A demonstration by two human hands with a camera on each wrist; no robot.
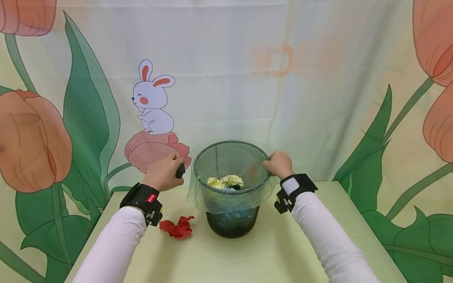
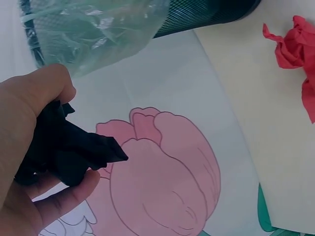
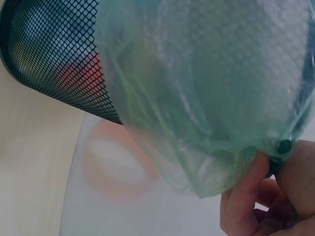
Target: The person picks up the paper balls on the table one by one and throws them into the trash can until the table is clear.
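My left hand (image 1: 162, 173) holds a crumpled piece of black paper (image 2: 71, 147) between thumb and fingers, just left of the basket's rim. In the middle stands a dark mesh wastebasket (image 1: 231, 231), lined with a thin green plastic bag (image 3: 172, 93) folded over its rim. With thumb and fingers, my right hand (image 1: 280, 164) grips the rim and the liner on the right side. Inside the basket lie crumpled yellow paper (image 1: 226, 181) and other crumpled pieces, partly hidden by the liner.
Crumpled red paper (image 1: 178, 228) lies on the pale table (image 1: 269, 263), left of the basket. Close behind the table hangs a cloth backdrop (image 1: 226, 78) printed with tulips and a rabbit.
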